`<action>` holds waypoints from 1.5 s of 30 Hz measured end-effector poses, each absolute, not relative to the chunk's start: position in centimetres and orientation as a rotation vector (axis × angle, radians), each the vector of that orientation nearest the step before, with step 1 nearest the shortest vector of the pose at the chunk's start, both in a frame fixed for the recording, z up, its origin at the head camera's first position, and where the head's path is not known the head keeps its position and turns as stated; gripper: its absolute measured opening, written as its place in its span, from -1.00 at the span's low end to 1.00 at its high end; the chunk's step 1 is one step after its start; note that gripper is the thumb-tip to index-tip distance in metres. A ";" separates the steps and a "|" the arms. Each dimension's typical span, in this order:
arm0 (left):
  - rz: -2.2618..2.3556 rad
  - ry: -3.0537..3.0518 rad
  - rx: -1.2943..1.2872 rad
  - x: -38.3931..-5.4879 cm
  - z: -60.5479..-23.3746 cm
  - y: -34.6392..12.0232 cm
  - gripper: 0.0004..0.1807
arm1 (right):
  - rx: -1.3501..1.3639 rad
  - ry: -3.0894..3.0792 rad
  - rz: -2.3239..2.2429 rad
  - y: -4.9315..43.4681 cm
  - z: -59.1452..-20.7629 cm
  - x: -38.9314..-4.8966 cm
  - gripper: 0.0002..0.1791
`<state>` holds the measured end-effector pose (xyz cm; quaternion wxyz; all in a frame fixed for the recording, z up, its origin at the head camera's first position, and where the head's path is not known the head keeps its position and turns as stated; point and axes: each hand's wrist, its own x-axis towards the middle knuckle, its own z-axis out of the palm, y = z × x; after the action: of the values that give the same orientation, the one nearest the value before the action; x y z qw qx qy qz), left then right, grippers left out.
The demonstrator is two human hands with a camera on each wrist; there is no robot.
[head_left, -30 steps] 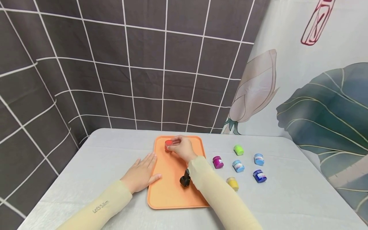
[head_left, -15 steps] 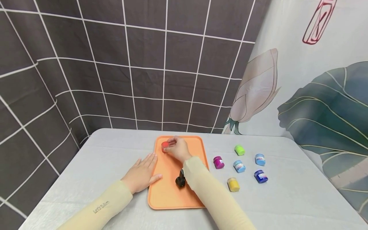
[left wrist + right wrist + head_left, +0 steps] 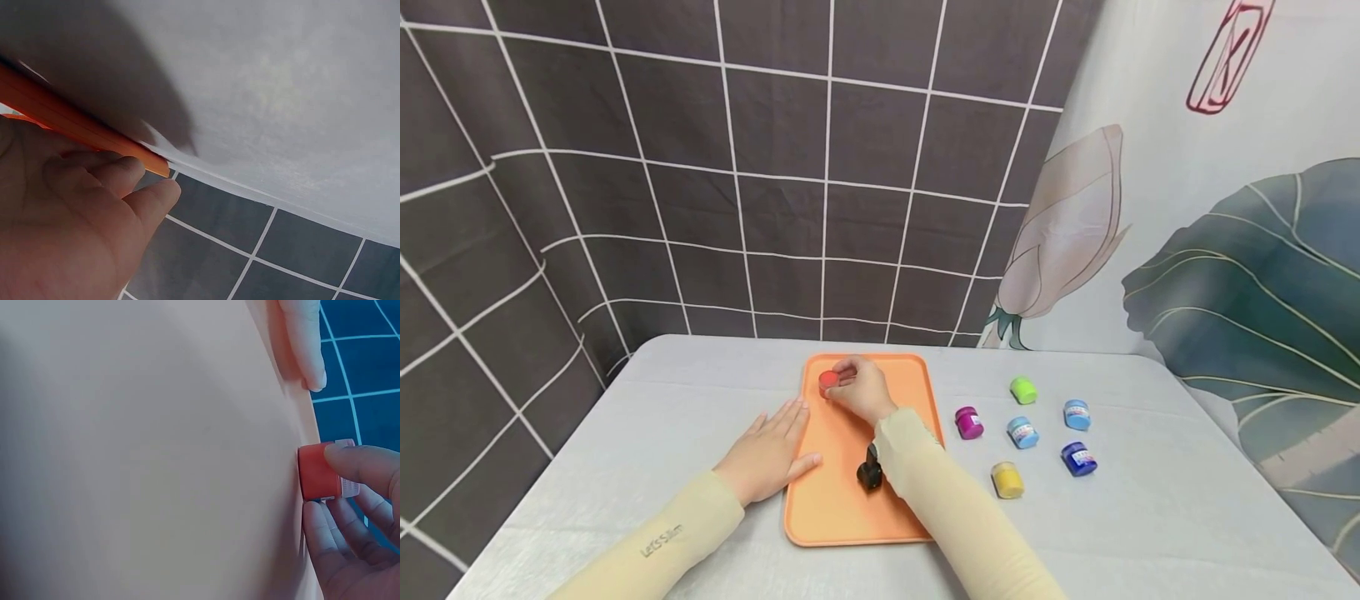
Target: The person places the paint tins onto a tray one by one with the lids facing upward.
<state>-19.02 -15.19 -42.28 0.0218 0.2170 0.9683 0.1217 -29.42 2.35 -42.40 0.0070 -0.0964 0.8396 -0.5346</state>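
My right hand (image 3: 863,393) pinches a small red paint jar (image 3: 828,382) between thumb and fingers, at the far left corner of the orange tray (image 3: 842,521). In the right wrist view the red jar (image 3: 317,472) stands against the tray surface, its paler end away from the tray, with the thumb (image 3: 362,464) on one side and the fingers on the other. My left hand (image 3: 767,462) lies with fingers extended over the tray's left edge. In the left wrist view the left hand (image 3: 75,212) shows its palm beside the orange rim (image 3: 81,131).
To the right of the tray stand several paint jars: purple (image 3: 969,423), lime green (image 3: 1023,390), light blue (image 3: 1022,432), another light blue (image 3: 1077,414), dark blue (image 3: 1078,459) and yellow (image 3: 1007,480). A black wrist camera (image 3: 870,475) sits under the right forearm. A checked dark curtain (image 3: 782,208) hangs behind the table.
My right hand has shifted a little left with the red paint jar, closer to the tray's left rim, and has almost stopped. The left hand stays in place.
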 end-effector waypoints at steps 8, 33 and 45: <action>0.409 2.997 0.675 -18.9 -42.1 -15.1 -0.13 | -0.307 2.638 -1.637 2.6 -42.4 -29.4 -0.65; 0.383 2.992 0.676 -19.2 -42.4 -15.2 -0.11 | -0.591 2.919 -1.338 9.0 -37.9 -25.5 -0.66; 0.379 2.989 0.681 -19.1 -42.3 -15.3 -0.11 | -0.384 3.030 -1.150 12.9 -36.8 -23.7 -0.62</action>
<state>-19.12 -15.25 -42.32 0.0266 0.2203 0.9673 0.1227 -23.74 12.89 -36.85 -0.0611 -0.1175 0.9267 -0.3517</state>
